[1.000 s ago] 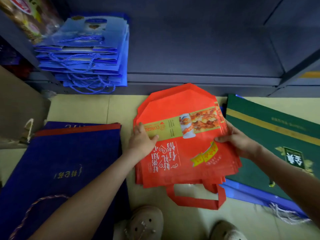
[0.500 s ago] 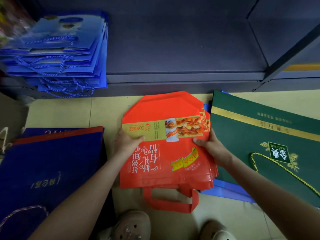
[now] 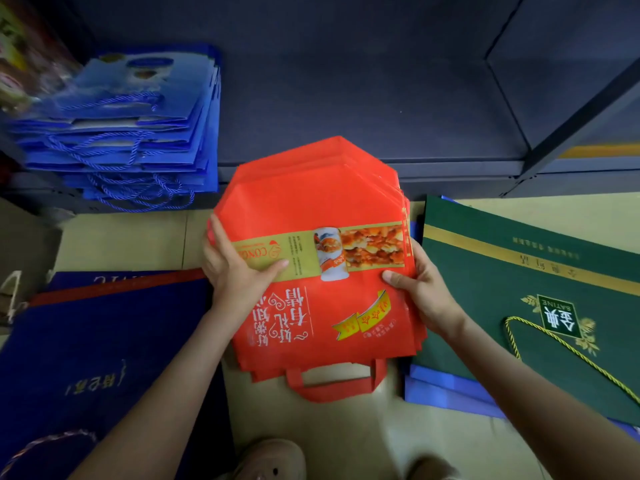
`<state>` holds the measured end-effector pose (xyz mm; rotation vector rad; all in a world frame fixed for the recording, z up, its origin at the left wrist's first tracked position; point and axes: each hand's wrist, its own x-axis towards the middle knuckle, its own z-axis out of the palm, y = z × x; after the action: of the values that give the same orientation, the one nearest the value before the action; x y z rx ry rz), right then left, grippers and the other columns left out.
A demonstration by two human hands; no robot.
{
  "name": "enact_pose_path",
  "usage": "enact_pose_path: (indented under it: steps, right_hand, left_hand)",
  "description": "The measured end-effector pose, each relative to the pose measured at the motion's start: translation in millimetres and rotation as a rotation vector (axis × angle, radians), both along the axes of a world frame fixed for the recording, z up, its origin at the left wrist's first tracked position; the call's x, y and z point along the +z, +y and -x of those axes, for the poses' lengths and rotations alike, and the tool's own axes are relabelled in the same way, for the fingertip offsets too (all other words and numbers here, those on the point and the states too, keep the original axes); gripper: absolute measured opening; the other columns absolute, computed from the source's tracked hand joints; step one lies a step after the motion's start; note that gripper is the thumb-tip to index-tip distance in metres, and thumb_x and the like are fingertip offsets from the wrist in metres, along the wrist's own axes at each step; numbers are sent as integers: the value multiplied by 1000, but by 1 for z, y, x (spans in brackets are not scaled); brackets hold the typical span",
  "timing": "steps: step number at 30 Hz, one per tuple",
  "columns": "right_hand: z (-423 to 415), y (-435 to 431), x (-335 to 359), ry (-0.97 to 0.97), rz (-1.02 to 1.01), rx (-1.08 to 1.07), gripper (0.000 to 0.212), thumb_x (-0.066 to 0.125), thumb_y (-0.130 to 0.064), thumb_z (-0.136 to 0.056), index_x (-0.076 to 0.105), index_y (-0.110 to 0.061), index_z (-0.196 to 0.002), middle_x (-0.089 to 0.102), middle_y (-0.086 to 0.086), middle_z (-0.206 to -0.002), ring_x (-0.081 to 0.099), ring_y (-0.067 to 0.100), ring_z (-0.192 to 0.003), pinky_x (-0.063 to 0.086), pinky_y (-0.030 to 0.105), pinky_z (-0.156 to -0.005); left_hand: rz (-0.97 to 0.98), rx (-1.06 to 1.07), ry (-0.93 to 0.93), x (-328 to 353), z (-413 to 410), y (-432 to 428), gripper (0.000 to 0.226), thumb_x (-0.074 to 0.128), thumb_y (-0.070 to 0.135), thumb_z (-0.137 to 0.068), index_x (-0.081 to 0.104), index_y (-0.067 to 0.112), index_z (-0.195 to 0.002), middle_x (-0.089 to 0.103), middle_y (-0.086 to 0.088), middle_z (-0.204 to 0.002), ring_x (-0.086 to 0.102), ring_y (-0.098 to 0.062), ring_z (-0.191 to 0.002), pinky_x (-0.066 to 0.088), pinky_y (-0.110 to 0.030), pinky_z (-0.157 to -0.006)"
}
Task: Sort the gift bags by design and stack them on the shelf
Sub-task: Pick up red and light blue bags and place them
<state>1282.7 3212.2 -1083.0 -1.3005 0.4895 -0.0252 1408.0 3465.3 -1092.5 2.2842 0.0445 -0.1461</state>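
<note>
A stack of flat red gift bags (image 3: 311,209) with a gold food-picture band is lifted off the floor, its far end over the shelf's front edge. My left hand (image 3: 235,271) grips its left side, thumb on top. My right hand (image 3: 422,292) grips its right side. A pile of light blue rope-handled bags (image 3: 131,133) lies on the dark shelf (image 3: 346,98) at the left. Navy blue bags (image 3: 86,341) lie on the floor to the left, a green bag (image 3: 519,289) with a gold cord to the right.
Thin blue bags (image 3: 446,393) stick out from under the green one. A shelf upright (image 3: 571,123) slants at the right. Packaged goods (image 3: 24,64) sit at the far left of the shelf. My shoes (image 3: 273,459) show at the bottom edge on the beige floor (image 3: 121,237).
Both hands have closed on the sides of the red stack and raised it from the floor toward the shelf. The view has shifted, so the shelf sits lower in the frame.
</note>
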Motion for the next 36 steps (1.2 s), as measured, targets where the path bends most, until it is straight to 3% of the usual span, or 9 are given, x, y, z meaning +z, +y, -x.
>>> enact_pose_path:
  steps: [4, 7, 10, 13, 17, 20, 28, 31, 36]
  right_hand:
    - [-11, 3, 15, -52, 128, 70, 56, 69, 6, -76, 52, -14, -125, 69, 1, -110, 65, 16, -97, 53, 27, -79]
    - [-14, 5, 24, -75, 185, 99, 51, 68, -1, -72, 56, -20, -118, 69, -3, -107, 65, 13, -96, 53, 26, -80]
    - [-17, 8, 28, -71, 243, 130, 50, 69, -4, -70, 57, -21, -116, 69, -2, -106, 65, 13, -96, 53, 27, -83]
    - [-18, 7, 29, -25, 320, 176, 50, 71, -1, -70, 56, -21, -114, 69, -3, -102, 65, 11, -93, 53, 28, -83]
    - [-15, -2, 27, 37, 391, 211, 60, 61, 24, -74, 52, -19, -115, 71, -8, -96, 65, 3, -88, 51, 19, -77]
    - [-17, 0, 36, 76, 389, 217, 65, 66, 18, -75, 46, -20, -123, 68, -5, -101, 65, 0, -88, 51, 16, -73]
    - [-46, 2, 76, -53, 406, 70, 63, 77, -14, -66, 49, -12, -123, 66, 3, -111, 65, 6, -96, 51, 23, -82]
    - [-51, -5, 92, 1, 492, 192, 84, 83, -26, -63, 42, -15, -135, 62, 1, -120, 62, 9, -105, 50, 30, -91]
    - [-55, 6, 148, -268, 888, 181, 102, 80, -24, -71, 11, -40, -144, 33, -10, -144, 29, 0, -136, 26, 10, -105]
  left_hand:
    - [-282, -181, -442, 68, -41, 2, 135, 77, 65, -53, 0, 14, -152, 1, -22, -157, -3, -36, -145, -10, -53, -110]
    - [-491, -444, -428, 123, -73, 11, 125, 71, 71, -54, 8, 25, -152, 4, -6, -160, -10, -20, -146, -15, -51, -112]
    - [-559, -686, -225, 155, -87, 7, 94, 75, 66, -57, 39, 32, -137, 47, 2, -141, 32, -16, -138, 24, -40, -112]
    - [-406, -677, -77, 162, -81, 3, 48, 78, 53, -66, 56, 34, -104, 64, 14, -81, 62, -15, -88, 42, -27, -70]
    - [-295, -761, -35, 156, -61, -5, 36, 75, 41, -74, 64, 33, -108, 70, 12, -87, 64, -12, -88, 49, -29, -80]
    - [-394, -765, -124, 160, -49, -11, 35, 66, 46, -81, 60, 37, -115, 70, 6, -95, 62, -20, -94, 48, -31, -79]
    - [-446, -724, -945, 196, -33, -21, 19, 71, 29, -77, 64, 19, -91, 65, 3, -69, 61, -25, -71, 43, -31, -64]
    - [-536, -747, -954, 192, -26, -29, 25, 83, 22, -63, 65, 20, -80, 60, 3, -60, 58, -24, -62, 40, -28, -60]
    - [-597, -758, -922, 176, -22, -41, 36, 85, 9, -52, 65, 21, -79, 58, 4, -58, 56, -22, -61, 36, -28, -59]
